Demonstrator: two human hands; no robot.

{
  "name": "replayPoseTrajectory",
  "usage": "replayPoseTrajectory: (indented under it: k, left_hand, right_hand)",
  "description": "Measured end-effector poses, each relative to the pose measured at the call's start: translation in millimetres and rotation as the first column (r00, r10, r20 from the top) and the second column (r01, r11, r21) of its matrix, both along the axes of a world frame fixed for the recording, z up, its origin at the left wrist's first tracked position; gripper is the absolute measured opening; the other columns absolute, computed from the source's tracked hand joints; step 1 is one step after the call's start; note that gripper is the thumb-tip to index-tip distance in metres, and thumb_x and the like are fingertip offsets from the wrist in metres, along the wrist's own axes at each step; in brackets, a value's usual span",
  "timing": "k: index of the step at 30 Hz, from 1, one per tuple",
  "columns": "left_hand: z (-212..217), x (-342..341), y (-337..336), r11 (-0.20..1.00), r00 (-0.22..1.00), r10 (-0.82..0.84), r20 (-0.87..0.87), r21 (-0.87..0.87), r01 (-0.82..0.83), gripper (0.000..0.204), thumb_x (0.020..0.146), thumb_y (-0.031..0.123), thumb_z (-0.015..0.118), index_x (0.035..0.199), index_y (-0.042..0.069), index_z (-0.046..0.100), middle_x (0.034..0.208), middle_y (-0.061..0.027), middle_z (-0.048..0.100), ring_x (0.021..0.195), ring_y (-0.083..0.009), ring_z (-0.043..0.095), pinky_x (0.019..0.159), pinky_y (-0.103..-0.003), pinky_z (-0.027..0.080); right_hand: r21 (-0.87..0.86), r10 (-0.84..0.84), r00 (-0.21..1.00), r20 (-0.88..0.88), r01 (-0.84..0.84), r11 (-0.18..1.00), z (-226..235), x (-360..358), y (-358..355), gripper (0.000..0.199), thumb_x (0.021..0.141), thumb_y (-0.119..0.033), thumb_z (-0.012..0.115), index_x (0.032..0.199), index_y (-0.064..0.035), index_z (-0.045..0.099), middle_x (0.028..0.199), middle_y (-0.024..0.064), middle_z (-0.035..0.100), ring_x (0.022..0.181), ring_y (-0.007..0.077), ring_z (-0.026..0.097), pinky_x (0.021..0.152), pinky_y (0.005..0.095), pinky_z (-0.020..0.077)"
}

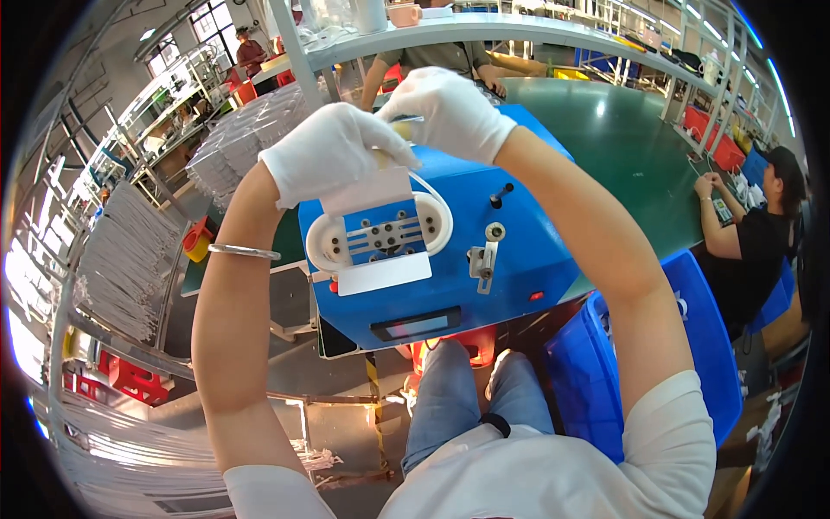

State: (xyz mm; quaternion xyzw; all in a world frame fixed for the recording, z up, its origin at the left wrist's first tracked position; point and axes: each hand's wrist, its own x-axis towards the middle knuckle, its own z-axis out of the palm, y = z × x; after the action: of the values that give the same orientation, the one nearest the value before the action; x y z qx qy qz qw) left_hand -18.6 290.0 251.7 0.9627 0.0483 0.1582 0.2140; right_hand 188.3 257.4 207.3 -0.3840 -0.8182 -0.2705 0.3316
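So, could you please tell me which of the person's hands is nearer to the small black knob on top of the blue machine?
The right hand. It sits just up and left of the black knob, while the left hand is further left, beyond the white winding fixture.

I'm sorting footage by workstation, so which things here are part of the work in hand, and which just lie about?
In use:
left hand and right hand, both gloved, meeting at the far edge of the blue machine
white cable loop on the machine's oval holder

Lying about:
blue bin
stacks of white cables
green conveyor belt
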Motion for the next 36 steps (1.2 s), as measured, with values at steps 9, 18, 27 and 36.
replayPoseTrajectory:
  k: [9, 18, 27, 36]
  left_hand:
    - [-21.6, -85.4, -11.7, 0.926, 0.93, 0.368, 0.009, 0.091, -0.367, 0.022, 0.07, 0.002, 0.062, 0.091, 0.004, 0.072, 0.084, -0.0147, 0.069, 0.075, -0.0236, 0.065, 0.072, -0.03, 0.051]
    - [-54.6, -57.9, -41.8, 0.778, 0.839, 0.409, 0.36, 0.343, -0.527, 0.023, 0.074, 0.009, 0.066, 0.096, 0.004, 0.066, 0.087, -0.014, 0.065, 0.084, -0.0308, 0.061, 0.075, -0.039, 0.048]
    - [-83.2, -50.7, -27.9, 0.8, 0.785, 0.222, 0.578, 0.352, -0.486, 0.011, 0.071, 0.007, 0.065, 0.081, 0.007, 0.067, 0.082, -0.0073, 0.061, 0.079, -0.0257, 0.059, 0.073, -0.037, 0.047]
    - [-78.3, -43.8, -27.0, 0.671, 0.643, 0.222, 0.733, 0.363, -0.646, 0.028, 0.068, 0.007, 0.067, 0.096, 0.007, 0.06, 0.079, -0.011, 0.061, 0.081, -0.0314, 0.059, 0.076, -0.039, 0.047]
  right_hand:
    - [0.028, -0.11, 0.982, 0.152, 0.107, 0.994, 0.6, -54.6, -99.2, 0.029, 0.064, -0.007, 0.072, 0.092, -0.0086, 0.065, 0.087, 0.0066, 0.059, 0.076, 0.0238, 0.058, 0.062, 0.0339, 0.0475]
    - [-0.122, -0.263, 0.928, 0.264, 0.303, 0.945, -16.3, -60.9, -84.8, 0.026, 0.064, -0.012, 0.07, 0.087, -0.0091, 0.059, 0.08, 0.0065, 0.054, 0.074, 0.0263, 0.058, 0.063, 0.0335, 0.0488]
    - [-0.818, -0.374, 0.738, -0.562, -0.429, 0.382, -17.9, -44.2, -53.0, 0.045, 0.095, -0.04, 0.05, 0.115, -0.0009, 0.057, 0.103, 0.0096, 0.062, 0.097, 0.0171, 0.061, 0.085, 0.0298, 0.0502]
    - [-0.623, -0.221, 0.722, -0.656, -0.352, 0.699, -17.8, -71.4, -67.5, 0.021, 0.092, -0.017, 0.055, 0.1, 0.0012, 0.062, 0.091, 0.0067, 0.064, 0.084, 0.0126, 0.063, 0.075, 0.0255, 0.0517]
